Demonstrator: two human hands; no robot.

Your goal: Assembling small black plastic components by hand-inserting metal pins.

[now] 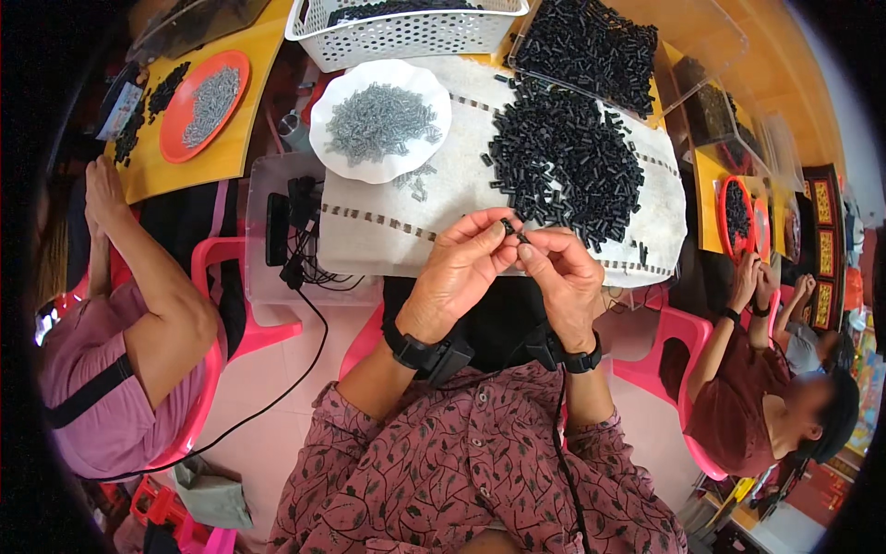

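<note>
Just above the near edge of the cloth-covered table (pixel 377 249), my two hands meet fingertip to fingertip. My left hand (pixel 461 263) pinches a small black cylindrical piece (pixel 507 226) between thumb and forefinger. Another dark bit (pixel 522 238) shows at the fingertips of my right hand (pixel 565 268), which is closed in a pinch; whether it is separate from the first piece I cannot tell. Beyond my hands lies a big heap of short black cylindrical pieces (pixel 558 162). Left of it, a white scalloped plate (pixel 330 152) bears a pile of small clear pieces (pixel 383 125).
A white perforated basket (pixel 369 44) and a clear bin of black pieces (pixel 591 46) stand at the back. Some clear pieces (pixel 418 180) lie beside the plate. Cables (pixel 318 323) hang at the left. One person (pixel 138 351) sits left, another (pixel 738 397) right.
</note>
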